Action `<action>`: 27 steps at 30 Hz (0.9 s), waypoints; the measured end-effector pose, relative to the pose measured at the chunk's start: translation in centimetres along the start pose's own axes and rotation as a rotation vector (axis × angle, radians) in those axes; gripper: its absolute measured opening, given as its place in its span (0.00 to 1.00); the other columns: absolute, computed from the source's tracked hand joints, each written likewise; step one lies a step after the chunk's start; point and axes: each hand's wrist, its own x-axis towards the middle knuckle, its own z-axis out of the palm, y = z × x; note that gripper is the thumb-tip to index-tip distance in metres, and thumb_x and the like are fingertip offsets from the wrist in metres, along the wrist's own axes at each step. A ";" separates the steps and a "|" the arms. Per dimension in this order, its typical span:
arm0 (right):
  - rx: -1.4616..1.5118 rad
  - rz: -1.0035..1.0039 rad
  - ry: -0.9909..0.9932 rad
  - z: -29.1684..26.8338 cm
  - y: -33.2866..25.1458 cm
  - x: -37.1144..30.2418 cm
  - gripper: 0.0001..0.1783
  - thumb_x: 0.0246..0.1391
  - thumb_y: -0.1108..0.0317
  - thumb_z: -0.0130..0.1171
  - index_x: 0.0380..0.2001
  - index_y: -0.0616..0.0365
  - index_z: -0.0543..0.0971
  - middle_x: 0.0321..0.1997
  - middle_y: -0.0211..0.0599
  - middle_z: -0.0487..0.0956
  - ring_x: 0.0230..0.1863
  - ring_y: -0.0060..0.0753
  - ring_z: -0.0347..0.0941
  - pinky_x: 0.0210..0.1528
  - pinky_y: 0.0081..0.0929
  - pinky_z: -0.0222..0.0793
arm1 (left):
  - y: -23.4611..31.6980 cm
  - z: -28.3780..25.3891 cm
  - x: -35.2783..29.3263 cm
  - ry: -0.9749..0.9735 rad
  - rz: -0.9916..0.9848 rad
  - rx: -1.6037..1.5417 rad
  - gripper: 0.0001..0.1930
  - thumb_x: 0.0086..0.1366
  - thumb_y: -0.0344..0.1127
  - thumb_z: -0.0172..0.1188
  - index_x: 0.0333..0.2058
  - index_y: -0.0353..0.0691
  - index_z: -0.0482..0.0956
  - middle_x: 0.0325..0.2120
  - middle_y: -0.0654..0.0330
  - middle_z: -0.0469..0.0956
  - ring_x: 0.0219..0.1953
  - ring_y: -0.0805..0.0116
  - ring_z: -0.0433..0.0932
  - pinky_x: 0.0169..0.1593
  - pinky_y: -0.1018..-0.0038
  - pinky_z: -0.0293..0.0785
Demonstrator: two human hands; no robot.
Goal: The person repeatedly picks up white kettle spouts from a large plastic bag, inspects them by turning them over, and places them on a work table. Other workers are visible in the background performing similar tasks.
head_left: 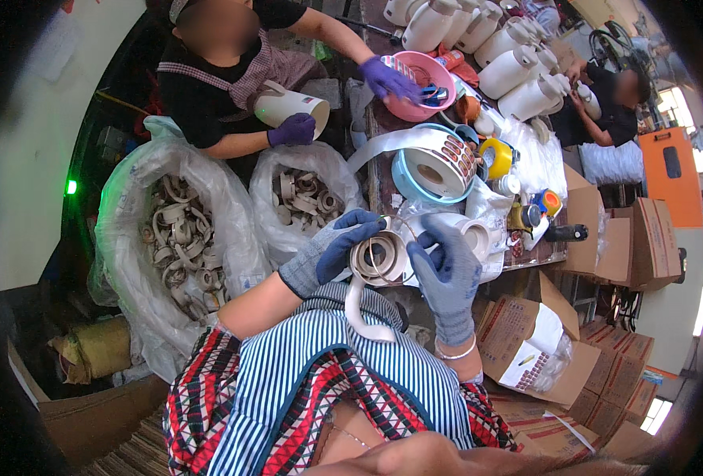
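My left hand (332, 252), in a grey glove with dark blue fingertips, is closed on a cream plastic collar with a curved handle (359, 313). The collar's round opening faces up, and the handle hangs toward my striped apron. A thin brown loop (409, 228) lies across the collar and reaches to my right hand (448, 276). That hand wears a matching glove; its fingers are bent around the loop's edge, though the exact contact is hard to see. Just beyond the collar, a white jug-like body (475, 236) lies on the table.
Plastic-lined sacks of cream collars (181, 238) and smaller parts (304, 194) stand left. A blue basin (403, 178) carries a label roll (439, 168); beyond is a pink basin (443, 79). A purple-gloved person holds a cream jug (288, 111). Cardboard boxes (518, 341) stand right.
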 end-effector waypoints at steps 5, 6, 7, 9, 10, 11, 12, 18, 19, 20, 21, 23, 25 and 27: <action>0.089 -0.129 0.200 1.5 2.4 0.1 0.12 0.54 0.78 0.61 0.43 0.63 0.79 0.39 0.39 0.81 0.38 0.27 0.79 0.41 0.25 0.75 | -0.3 0.1 -0.5 -0.037 0.348 0.413 0.17 0.72 0.43 0.52 0.53 0.39 0.71 0.47 0.63 0.75 0.49 0.75 0.75 0.55 0.77 0.73; 0.196 -0.087 0.249 1.9 2.7 -0.4 0.12 0.54 0.78 0.61 0.43 0.63 0.79 0.40 0.38 0.81 0.39 0.26 0.78 0.42 0.24 0.75 | -0.8 -0.1 -0.3 -0.065 0.463 0.486 0.17 0.73 0.44 0.51 0.53 0.39 0.71 0.47 0.63 0.75 0.49 0.75 0.75 0.56 0.77 0.73; 0.309 -0.031 0.241 2.3 2.9 -0.6 0.12 0.54 0.78 0.60 0.43 0.64 0.79 0.40 0.37 0.81 0.40 0.26 0.78 0.43 0.24 0.75 | -1.0 -0.2 -0.2 -0.078 0.428 0.408 0.19 0.73 0.46 0.50 0.54 0.39 0.70 0.48 0.61 0.74 0.50 0.73 0.75 0.57 0.75 0.72; 0.536 0.082 0.226 3.1 3.3 -1.0 0.11 0.55 0.78 0.60 0.43 0.64 0.79 0.41 0.36 0.81 0.40 0.25 0.78 0.44 0.23 0.75 | -1.3 -0.3 -0.4 -0.094 0.356 0.250 0.23 0.74 0.50 0.46 0.57 0.39 0.68 0.51 0.58 0.74 0.53 0.69 0.75 0.58 0.72 0.72; 0.518 0.105 0.160 3.7 3.3 -1.1 0.12 0.55 0.78 0.60 0.43 0.64 0.79 0.42 0.34 0.81 0.41 0.22 0.77 0.45 0.23 0.74 | -1.6 -0.8 -0.1 -0.166 0.270 0.048 0.24 0.73 0.50 0.47 0.59 0.39 0.66 0.53 0.56 0.73 0.54 0.67 0.74 0.59 0.70 0.71; 0.413 0.057 0.147 4.5 4.0 -1.2 0.12 0.55 0.77 0.61 0.44 0.63 0.79 0.39 0.34 0.80 0.38 0.23 0.77 0.42 0.24 0.74 | -1.9 -1.4 0.2 -0.235 0.181 -0.154 0.25 0.73 0.49 0.48 0.61 0.39 0.63 0.55 0.54 0.72 0.56 0.65 0.73 0.60 0.69 0.71; 0.294 -0.021 0.169 5.0 4.6 -1.2 0.13 0.54 0.76 0.62 0.44 0.62 0.79 0.37 0.35 0.80 0.36 0.25 0.77 0.40 0.25 0.73 | -2.1 -1.6 0.5 -0.318 0.193 -0.281 0.30 0.74 0.57 0.39 0.62 0.39 0.63 0.56 0.54 0.72 0.57 0.66 0.73 0.62 0.68 0.69; 0.018 -0.200 0.214 5.0 4.3 -1.3 0.14 0.53 0.73 0.63 0.44 0.59 0.79 0.34 0.40 0.79 0.31 0.36 0.77 0.35 0.29 0.72 | -2.2 -1.3 -0.7 -0.097 0.345 0.164 0.27 0.74 0.52 0.43 0.61 0.38 0.64 0.57 0.55 0.70 0.57 0.68 0.72 0.63 0.69 0.67; -0.005 -0.198 0.213 4.9 4.1 -1.3 0.14 0.53 0.73 0.63 0.44 0.58 0.79 0.34 0.40 0.79 0.31 0.37 0.77 0.35 0.30 0.72 | -1.8 -0.9 -0.9 -0.097 0.309 0.127 0.26 0.74 0.50 0.43 0.61 0.38 0.64 0.57 0.55 0.70 0.57 0.68 0.72 0.63 0.69 0.66; -0.053 -0.187 0.203 4.6 3.7 -1.3 0.14 0.53 0.72 0.63 0.44 0.58 0.79 0.34 0.40 0.79 0.31 0.38 0.77 0.35 0.31 0.72 | -1.3 -0.5 -1.0 -0.096 0.272 0.090 0.25 0.74 0.49 0.44 0.61 0.38 0.64 0.57 0.55 0.70 0.57 0.68 0.71 0.63 0.70 0.66; -0.099 -0.179 0.193 4.3 3.1 -1.4 0.14 0.53 0.72 0.63 0.44 0.57 0.79 0.34 0.39 0.79 0.31 0.39 0.77 0.35 0.31 0.72 | -1.0 -0.2 -1.2 -0.094 0.237 0.055 0.24 0.75 0.47 0.44 0.61 0.38 0.64 0.57 0.56 0.70 0.57 0.68 0.71 0.63 0.70 0.66; -0.185 -0.215 0.207 4.2 3.0 -1.5 0.14 0.53 0.71 0.62 0.45 0.56 0.79 0.33 0.39 0.78 0.31 0.40 0.77 0.34 0.33 0.71 | -1.0 0.0 -1.2 -0.104 0.256 0.059 0.22 0.75 0.45 0.42 0.60 0.38 0.64 0.56 0.56 0.70 0.57 0.68 0.71 0.63 0.71 0.66; -0.269 -0.304 0.254 4.4 3.3 -1.2 0.14 0.54 0.70 0.62 0.45 0.55 0.79 0.33 0.38 0.78 0.31 0.41 0.77 0.34 0.35 0.71 | -1.1 -0.2 -1.2 -0.100 0.291 0.084 0.21 0.75 0.42 0.42 0.60 0.38 0.64 0.55 0.56 0.70 0.57 0.68 0.71 0.64 0.71 0.65; -0.329 -0.296 0.232 4.3 3.1 -1.1 0.14 0.54 0.70 0.61 0.45 0.54 0.79 0.32 0.38 0.78 0.31 0.43 0.76 0.34 0.36 0.71 | -1.4 -0.6 -0.9 -0.083 0.341 0.138 0.20 0.75 0.39 0.45 0.61 0.38 0.64 0.56 0.55 0.70 0.57 0.68 0.71 0.64 0.71 0.65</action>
